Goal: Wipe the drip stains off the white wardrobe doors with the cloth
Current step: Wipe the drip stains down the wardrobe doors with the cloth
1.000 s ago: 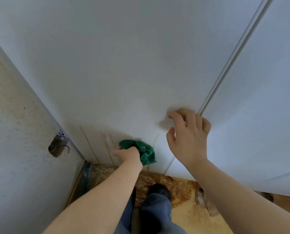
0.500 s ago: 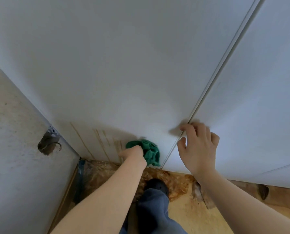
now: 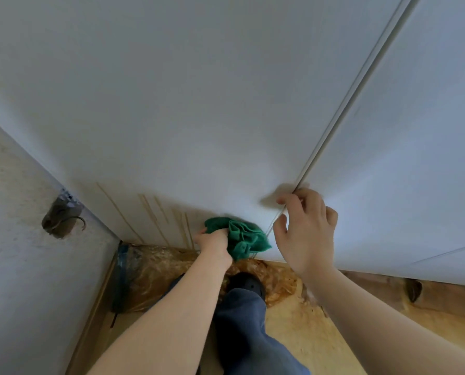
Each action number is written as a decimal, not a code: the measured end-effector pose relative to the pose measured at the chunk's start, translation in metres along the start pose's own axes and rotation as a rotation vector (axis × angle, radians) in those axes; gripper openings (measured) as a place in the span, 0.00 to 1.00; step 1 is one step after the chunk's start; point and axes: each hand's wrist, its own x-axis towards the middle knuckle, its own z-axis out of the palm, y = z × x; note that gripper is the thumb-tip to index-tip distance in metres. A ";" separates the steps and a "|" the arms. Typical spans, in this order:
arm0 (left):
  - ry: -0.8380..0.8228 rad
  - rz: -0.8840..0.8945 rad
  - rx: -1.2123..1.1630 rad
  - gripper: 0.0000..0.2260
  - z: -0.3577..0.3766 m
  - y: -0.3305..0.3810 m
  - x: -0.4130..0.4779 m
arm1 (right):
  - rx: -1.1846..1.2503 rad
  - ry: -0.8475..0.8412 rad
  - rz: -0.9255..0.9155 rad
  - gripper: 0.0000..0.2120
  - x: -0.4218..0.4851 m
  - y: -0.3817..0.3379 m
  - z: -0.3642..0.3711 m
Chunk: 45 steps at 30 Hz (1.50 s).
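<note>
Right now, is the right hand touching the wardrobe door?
Touching. The head view shows the right hand with curled fingertips resting on the wardrobe door at the seam, their shadow meeting them.

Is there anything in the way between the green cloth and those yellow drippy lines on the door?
No, nothing visible. The left hand holds the green cloth low on the white door; the drip stains are just left of it, with only bare door between. The right hand is on the other side.
</note>
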 end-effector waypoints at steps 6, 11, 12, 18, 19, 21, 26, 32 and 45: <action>-0.036 0.152 -0.048 0.18 -0.015 0.038 -0.039 | 0.135 -0.150 -0.044 0.12 -0.004 -0.017 0.004; 0.017 0.535 -0.018 0.20 -0.048 0.076 -0.033 | 0.247 -0.302 -0.022 0.11 -0.008 -0.039 0.020; 0.045 0.524 -0.014 0.19 -0.050 0.076 -0.024 | 0.252 -0.326 -0.020 0.10 -0.008 -0.041 0.022; 0.085 0.361 -0.071 0.15 -0.059 0.077 0.006 | 0.270 -0.434 0.007 0.10 -0.002 -0.051 0.031; 0.079 0.392 -0.061 0.16 -0.060 0.081 -0.002 | 0.261 -0.450 0.012 0.11 -0.003 -0.052 0.031; 0.030 0.521 -0.036 0.19 -0.063 0.093 -0.017 | 0.260 -0.487 0.023 0.11 -0.004 -0.054 0.030; 0.072 0.672 -0.019 0.18 -0.073 0.112 -0.019 | 0.300 -0.504 0.036 0.12 0.002 -0.066 0.026; 0.131 0.500 -0.001 0.17 -0.080 0.104 0.001 | 0.314 -0.464 0.010 0.12 0.012 -0.073 0.031; 0.141 0.659 0.011 0.19 -0.092 0.124 -0.006 | 0.413 -0.411 -0.130 0.14 0.041 -0.119 0.028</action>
